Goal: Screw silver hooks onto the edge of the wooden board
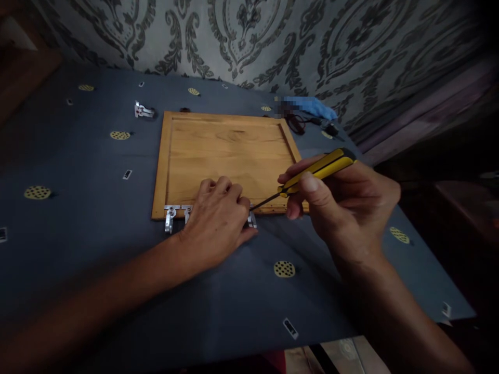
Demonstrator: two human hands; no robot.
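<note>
A framed wooden panel (226, 153) lies flat on a dark blue cloth (86, 218). At its near edge sit metal hinges (170, 215). My left hand (218, 221) rests knuckles-up on that edge, its fingers curled and pressing on a hinge piece (252, 221) that is mostly hidden under it. My right hand (346, 208) is closed round a yellow-and-black screwdriver (319, 169). The dark shaft slants down to the left, and its tip meets the panel edge right beside my left fingers.
Another loose metal hinge (143, 110) lies on the cloth beyond the panel's far left corner. A blue object (312, 106) and dark cables (300, 124) sit at the far right near the patterned wall (273, 41). The table's right edge drops off near my right wrist.
</note>
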